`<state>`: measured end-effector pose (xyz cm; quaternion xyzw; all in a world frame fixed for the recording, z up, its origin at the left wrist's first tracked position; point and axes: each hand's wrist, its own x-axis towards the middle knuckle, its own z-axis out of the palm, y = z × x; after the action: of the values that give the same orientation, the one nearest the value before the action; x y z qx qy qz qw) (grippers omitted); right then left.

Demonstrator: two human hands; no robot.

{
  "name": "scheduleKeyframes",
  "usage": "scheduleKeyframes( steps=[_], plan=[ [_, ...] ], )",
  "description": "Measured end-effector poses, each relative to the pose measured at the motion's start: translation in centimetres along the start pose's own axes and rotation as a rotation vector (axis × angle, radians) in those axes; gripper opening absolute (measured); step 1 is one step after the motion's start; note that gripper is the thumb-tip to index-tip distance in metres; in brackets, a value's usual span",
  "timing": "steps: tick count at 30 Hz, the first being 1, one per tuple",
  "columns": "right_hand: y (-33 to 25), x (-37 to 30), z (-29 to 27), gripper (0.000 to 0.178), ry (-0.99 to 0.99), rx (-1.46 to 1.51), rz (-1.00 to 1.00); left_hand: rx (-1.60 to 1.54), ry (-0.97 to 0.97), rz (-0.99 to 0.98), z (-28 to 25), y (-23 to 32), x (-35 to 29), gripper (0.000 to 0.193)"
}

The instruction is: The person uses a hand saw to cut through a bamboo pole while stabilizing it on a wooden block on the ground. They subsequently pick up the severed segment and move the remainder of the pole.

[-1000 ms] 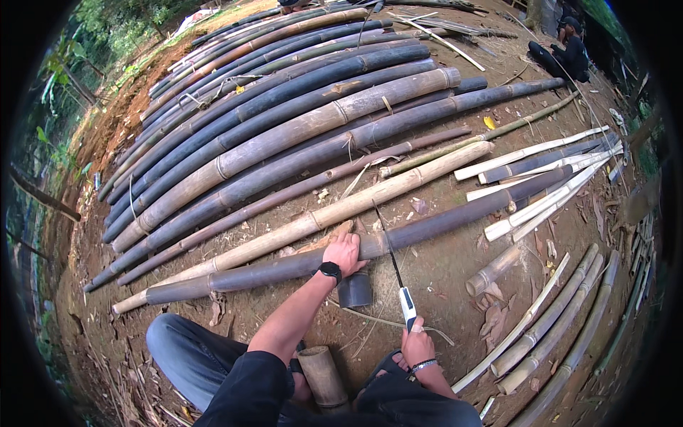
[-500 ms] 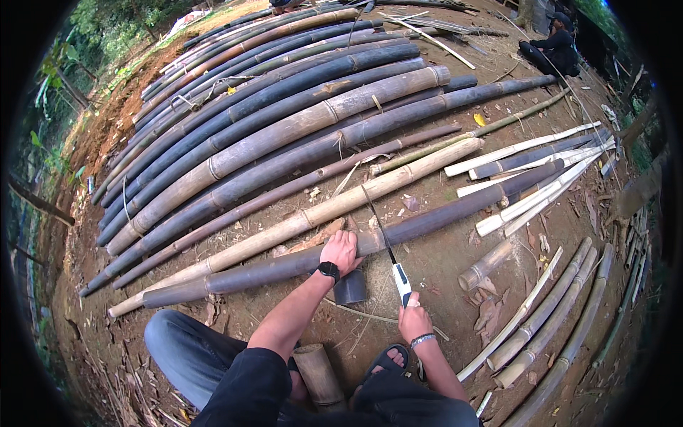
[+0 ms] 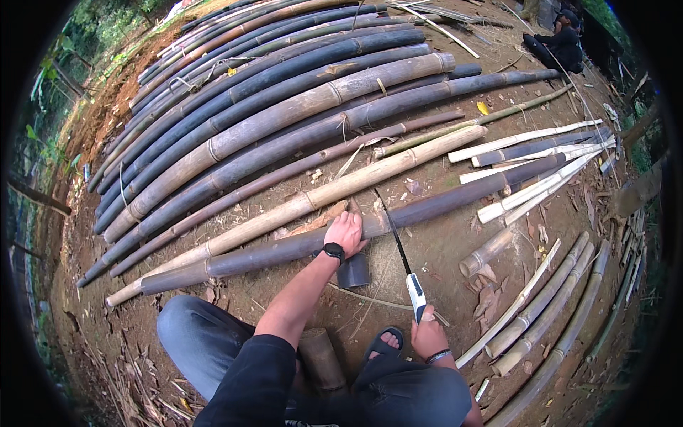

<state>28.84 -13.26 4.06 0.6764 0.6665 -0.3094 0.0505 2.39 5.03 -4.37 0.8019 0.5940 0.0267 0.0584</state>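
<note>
A long dark bamboo pole [image 3: 263,261] lies slantwise before me, propped on a short dark bamboo piece [image 3: 353,272]. My left hand [image 3: 345,235], with a black watch at the wrist, grips the pole from above near that support. In my right hand [image 3: 430,337] is the white-and-dark handle of a hand saw [image 3: 415,293]. Its long dark blade crosses the pole just right of my left hand, touching it; how deep the teeth sit cannot be made out. Just beyond lies a pale bamboo pole [image 3: 320,198].
Many bamboo poles [image 3: 277,114] lie side by side beyond. Split pale strips [image 3: 530,191] lie at right, with a short cut section [image 3: 486,252] and curved lengths [image 3: 544,306] nearer. A bamboo stub [image 3: 321,359] stands by my feet. Someone in dark clothes [image 3: 558,46] sits far right.
My right hand has drawn the saw back toward me and slightly right, so the blade has slid across the pole. The left hand keeps its hold. The view has shifted a little.
</note>
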Motion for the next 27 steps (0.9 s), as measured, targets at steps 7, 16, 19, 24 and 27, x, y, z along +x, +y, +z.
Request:
scheduleKeyframes(
  steps=[7, 16, 19, 24, 27],
  plan=[
    [-1.0, 3.2, 0.0, 0.045, 0.044, 0.0, -0.035, 0.0, -0.031, -0.009, 0.5, -0.2, -0.3, 0.062],
    [-1.2, 3.9, 3.3, 0.047, 0.083, 0.089, -0.013, 0.072, -0.008, 0.066, 0.6, 0.8, -0.4, 0.062],
    [-2.0, 3.8, 4.2, 0.045, 0.117, 0.159, 0.021, 0.037, -0.063, 0.05, -0.3, 0.9, 0.2, 0.061],
    [2.2, 3.3, 6.4, 0.045, 0.122, 0.313, -0.056, -0.096, -0.095, -0.008, -0.5, 1.0, 0.1, 0.081],
    [2.9, 4.4, 8.7, 0.044, 0.091, 0.321, -0.013, -0.224, -0.073, -0.015, -2.3, -0.4, -0.6, 0.116]
  ],
)
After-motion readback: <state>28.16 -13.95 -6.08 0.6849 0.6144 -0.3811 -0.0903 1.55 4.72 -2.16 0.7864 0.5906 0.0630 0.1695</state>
